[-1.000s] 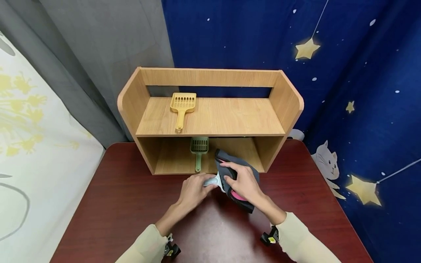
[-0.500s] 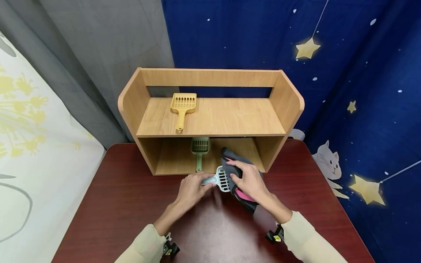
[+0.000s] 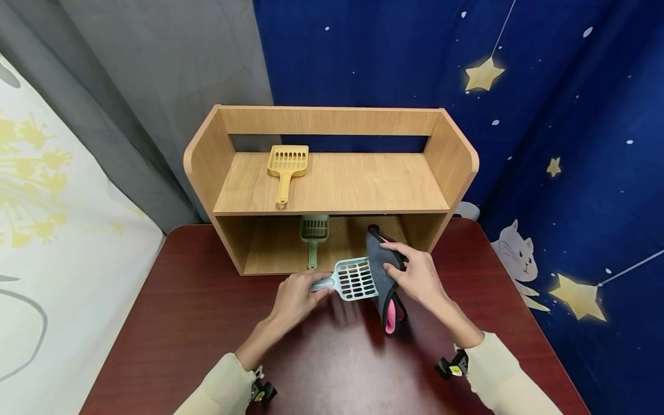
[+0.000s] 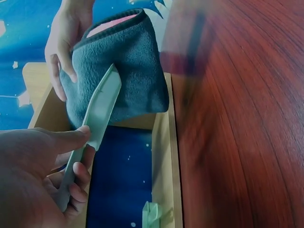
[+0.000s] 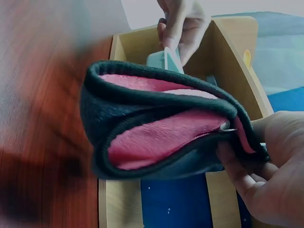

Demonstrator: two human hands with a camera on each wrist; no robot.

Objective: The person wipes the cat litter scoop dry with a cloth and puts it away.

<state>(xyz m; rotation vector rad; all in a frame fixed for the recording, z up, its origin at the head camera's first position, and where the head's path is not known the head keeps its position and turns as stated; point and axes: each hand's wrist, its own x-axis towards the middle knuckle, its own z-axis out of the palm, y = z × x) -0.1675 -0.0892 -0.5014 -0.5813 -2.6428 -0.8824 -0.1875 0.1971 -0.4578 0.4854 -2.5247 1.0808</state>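
My left hand point(image 3: 295, 297) grips the handle of a pale blue slotted scoop point(image 3: 354, 279) just above the red-brown table point(image 3: 171, 323). My right hand point(image 3: 417, 276) holds a folded grey cloth with a pink inside point(image 3: 386, 285) against the scoop's right edge. In the left wrist view the scoop point(image 4: 97, 123) stands edge-on before the grey cloth point(image 4: 126, 66), with the left hand's fingers point(image 4: 73, 183) curled round the handle. In the right wrist view the cloth point(image 5: 156, 128) hangs folded, pink lining showing, pinched by the right hand point(image 5: 268, 175).
A wooden two-level shelf point(image 3: 332, 187) stands at the back of the table. A yellow scoop point(image 3: 287, 167) lies on its upper level, a green scoop point(image 3: 313, 233) on its lower level. Blue starry fabric hangs behind, grey curtain at left.
The right hand has drawn the cloth to the right off the scoop, so the slotted blade now shows whole. The cloth now hangs folded upright. The left hand kept hold of the handle.
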